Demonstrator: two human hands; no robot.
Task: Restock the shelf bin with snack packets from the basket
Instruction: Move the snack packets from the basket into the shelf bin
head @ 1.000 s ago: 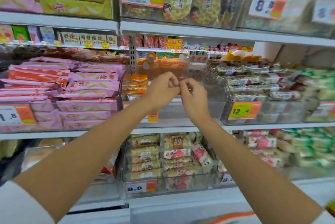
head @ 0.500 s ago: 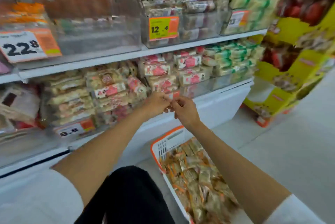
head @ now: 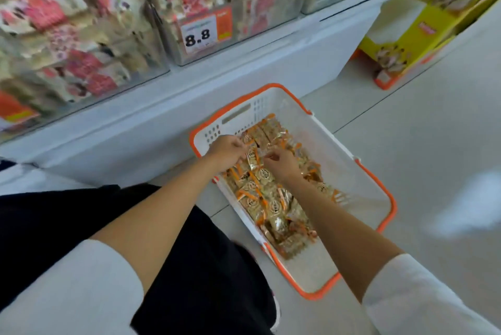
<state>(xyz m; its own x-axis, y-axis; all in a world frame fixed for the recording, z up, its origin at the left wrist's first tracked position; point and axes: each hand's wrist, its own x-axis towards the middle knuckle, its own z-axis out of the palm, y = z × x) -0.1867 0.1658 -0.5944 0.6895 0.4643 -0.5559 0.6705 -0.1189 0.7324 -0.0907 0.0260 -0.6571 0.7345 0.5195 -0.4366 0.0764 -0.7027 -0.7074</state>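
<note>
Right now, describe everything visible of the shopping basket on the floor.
The shopping basket is a rectangular white plastic tub with an orange rim and a perforated far wall holding a handle slot. It sits flat on the pale floor, beside the white shelf base. Orange-and-clear snack packets fill the side nearer the person; the other side is bare. The left hand and right hand reach in, fingers curled on packets.

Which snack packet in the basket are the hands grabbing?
The packet between the left hand and right hand, near the far end of the basket. Both hands pinch its edges; the others just lie in the pile.
</note>
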